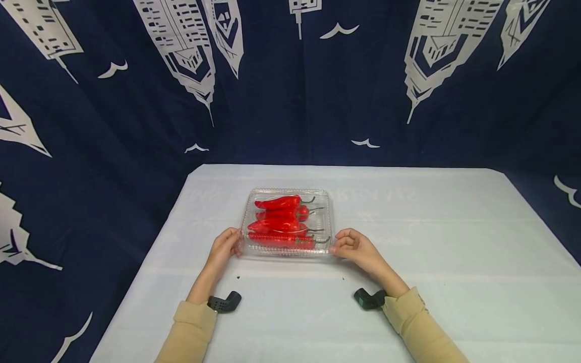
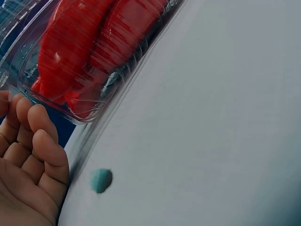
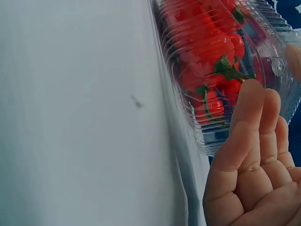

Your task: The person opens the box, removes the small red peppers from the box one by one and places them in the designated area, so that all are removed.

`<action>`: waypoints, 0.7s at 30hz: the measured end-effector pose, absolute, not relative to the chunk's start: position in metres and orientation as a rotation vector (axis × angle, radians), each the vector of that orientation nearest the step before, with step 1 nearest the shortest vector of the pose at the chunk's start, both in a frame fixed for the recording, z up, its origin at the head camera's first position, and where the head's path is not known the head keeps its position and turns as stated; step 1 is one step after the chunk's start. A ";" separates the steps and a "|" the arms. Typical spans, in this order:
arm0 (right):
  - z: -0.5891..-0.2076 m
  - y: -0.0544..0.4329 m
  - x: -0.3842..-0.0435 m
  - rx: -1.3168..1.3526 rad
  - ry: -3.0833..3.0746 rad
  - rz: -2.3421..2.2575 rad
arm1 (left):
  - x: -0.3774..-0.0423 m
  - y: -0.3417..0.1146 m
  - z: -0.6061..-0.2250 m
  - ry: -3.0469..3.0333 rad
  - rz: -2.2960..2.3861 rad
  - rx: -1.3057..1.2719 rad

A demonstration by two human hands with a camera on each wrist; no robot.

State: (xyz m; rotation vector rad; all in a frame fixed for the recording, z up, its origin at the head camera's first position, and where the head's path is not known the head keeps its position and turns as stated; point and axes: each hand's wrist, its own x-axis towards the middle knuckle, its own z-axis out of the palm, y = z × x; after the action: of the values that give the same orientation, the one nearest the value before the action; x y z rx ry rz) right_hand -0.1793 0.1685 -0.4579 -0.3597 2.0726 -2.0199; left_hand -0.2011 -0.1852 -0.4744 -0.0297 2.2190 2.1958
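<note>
A clear plastic clamshell container with a ribbed edge sits on the white table. Several red peppers with green stems lie inside it, stems toward the right. At its near left corner, my left hand grips the edge; in the left wrist view the bent fingers are right by the plastic wall. My right hand holds the near right corner. In the right wrist view its thumb is at the rim, with the other fingers beside the wall.
White cloth covers the table. Two small specks, one dark on the left and a smaller one on the right, lie nearer than the container. A dark blue curtain with white building prints hangs behind and beside the table.
</note>
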 end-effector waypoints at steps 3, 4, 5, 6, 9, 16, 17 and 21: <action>-0.458 0.167 -0.179 -0.319 2.070 -2.028 | -0.201 -0.185 -0.474 2.222 2.196 -0.017; -0.459 0.167 -0.178 -0.303 2.060 -2.037 | -0.202 -0.185 -0.475 2.232 2.186 -0.014; -0.459 0.167 -0.178 -0.288 2.049 -2.047 | -0.202 -0.185 -0.475 2.242 2.177 -0.013; -0.459 0.166 -0.178 -0.274 2.038 -2.057 | -0.202 -0.185 -0.475 2.252 2.170 -0.011; -0.460 0.165 -0.177 -0.254 2.001 -2.094 | -0.202 -0.185 -0.475 2.277 2.150 -0.005; -0.459 0.163 -0.175 -0.240 1.992 -2.130 | -0.201 -0.184 -0.475 2.271 2.156 -0.007; -0.459 0.163 -0.175 -0.229 1.997 -2.129 | -0.201 -0.184 -0.475 2.277 2.154 -0.002; -0.458 0.162 -0.173 -0.158 2.031 -2.108 | -0.201 -0.184 -0.476 2.281 2.154 0.016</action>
State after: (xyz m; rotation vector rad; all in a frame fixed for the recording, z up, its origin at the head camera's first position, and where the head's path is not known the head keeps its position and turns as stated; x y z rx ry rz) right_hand -0.1732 0.1618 -0.4583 -0.1580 2.0312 -2.1081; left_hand -0.2012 -0.1836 -0.4758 0.0162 2.2813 2.1539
